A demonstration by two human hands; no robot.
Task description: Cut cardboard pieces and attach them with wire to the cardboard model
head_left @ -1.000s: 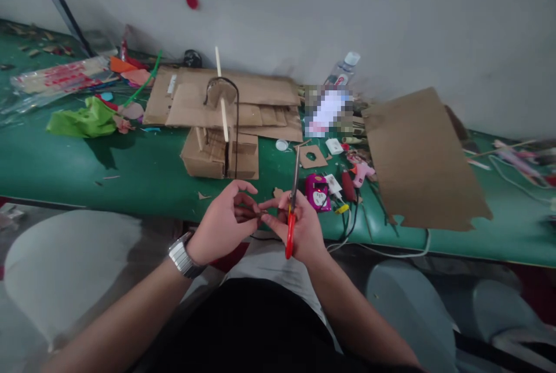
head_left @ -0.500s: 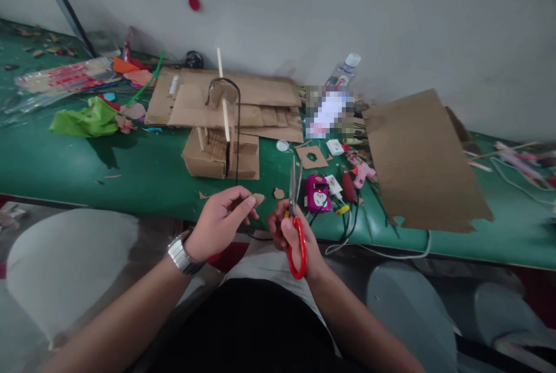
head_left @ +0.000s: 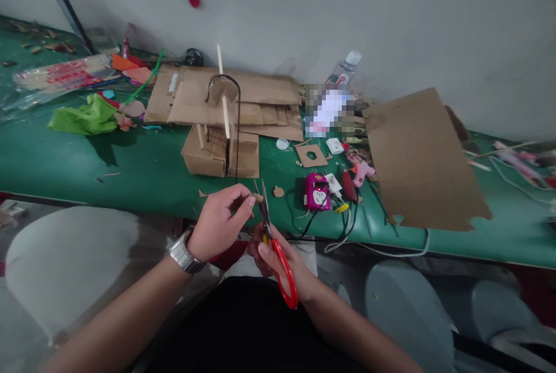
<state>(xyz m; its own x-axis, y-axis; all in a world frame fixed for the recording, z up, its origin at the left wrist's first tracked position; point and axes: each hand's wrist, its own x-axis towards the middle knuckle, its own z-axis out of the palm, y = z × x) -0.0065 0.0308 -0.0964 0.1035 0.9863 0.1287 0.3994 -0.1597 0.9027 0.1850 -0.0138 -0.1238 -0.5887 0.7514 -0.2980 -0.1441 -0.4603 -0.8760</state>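
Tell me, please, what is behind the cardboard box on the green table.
Behind the cardboard box, overlapping cardboard sheets lie on the green table. A wooden stick and cardboard disc cover parts of them; whatever the box itself hides cannot be seen.

The left forearm (head_left: 125,306) slants inward from the lower left, the left hand (head_left: 223,214) back-upward with thumb and forefinger pinching. The right forearm (head_left: 351,324) comes from the lower right; the right hand (head_left: 275,263), nearer the torso, curls in a grip close to the left.
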